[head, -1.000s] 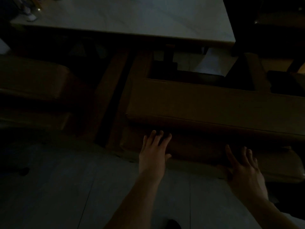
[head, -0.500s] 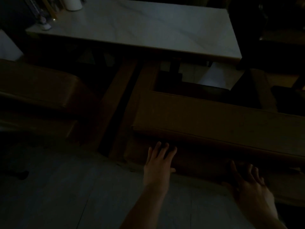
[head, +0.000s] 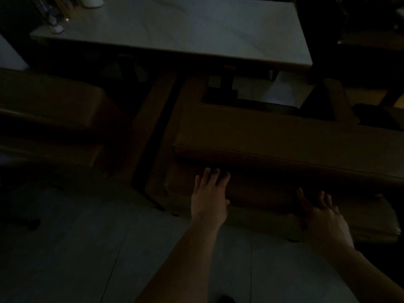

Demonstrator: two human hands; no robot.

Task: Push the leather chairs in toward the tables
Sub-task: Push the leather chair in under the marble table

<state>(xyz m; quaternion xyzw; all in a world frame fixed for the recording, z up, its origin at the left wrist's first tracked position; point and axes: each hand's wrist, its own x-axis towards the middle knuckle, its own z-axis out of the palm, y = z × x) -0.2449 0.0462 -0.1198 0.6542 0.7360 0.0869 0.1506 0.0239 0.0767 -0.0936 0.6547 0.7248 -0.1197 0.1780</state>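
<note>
The leather chair (head: 273, 136) is seen from behind, directly ahead of both hands and between them and the counter (head: 185, 29); its long axis is laid across the view from left to right, so a push straight forward would be required to bring it in. The left hand (head: 208, 197) is pressed flat against the lower back of the chair, its fingers (head: 213, 178) straight and slightly spread, nothing held; the right hand (head: 323, 217) is set against the same back further right, its fingers (head: 323, 199) spread and seemingly straight, though contact is hard to confirm in the dark. The left hand is placed nearer the chair's left end; the right reaches roughly mid-back. A second leather chair (head: 50, 106) is seen to the left, a narrow gap being left between the two. The pale counter top is judged to overhang the seat front already; a tiled floor (head: 87, 259) lies beneath, and the room is very dim.
</note>
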